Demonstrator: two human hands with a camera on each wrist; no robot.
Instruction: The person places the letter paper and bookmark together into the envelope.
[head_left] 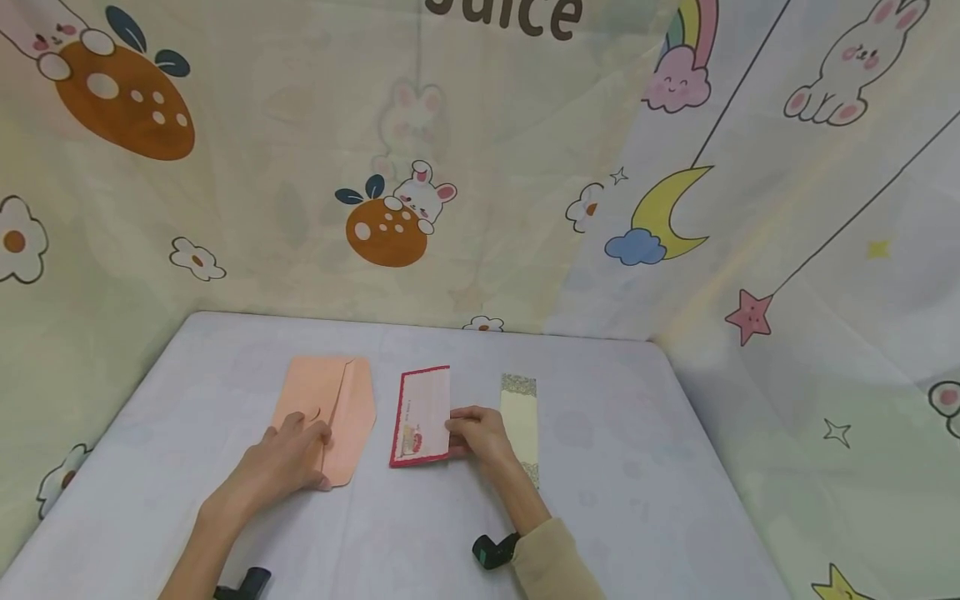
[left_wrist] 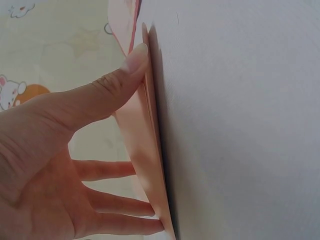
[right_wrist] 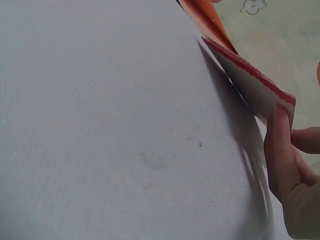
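A peach envelope (head_left: 311, 385) lies on the left part of the table, its flap (head_left: 358, 417) spread toward the right. My left hand (head_left: 281, 458) rests on it; in the left wrist view its fingers (left_wrist: 117, 202) reach straight to the paper and the thumb touches the envelope's edge. To the right is a white card with a red border (head_left: 426, 408) and a small printed picture. My right hand (head_left: 483, 435) pinches its right edge between thumb and fingers. The right wrist view has the card (right_wrist: 255, 90) tilted, one side raised off the table.
Just right of the card lies a pale yellow strip (head_left: 519, 417) with glittery ends, partly behind my right hand. Everything lies on a white-covered table (head_left: 622, 467). A cartoon-printed cloth (head_left: 285, 167) hangs behind and at both sides.
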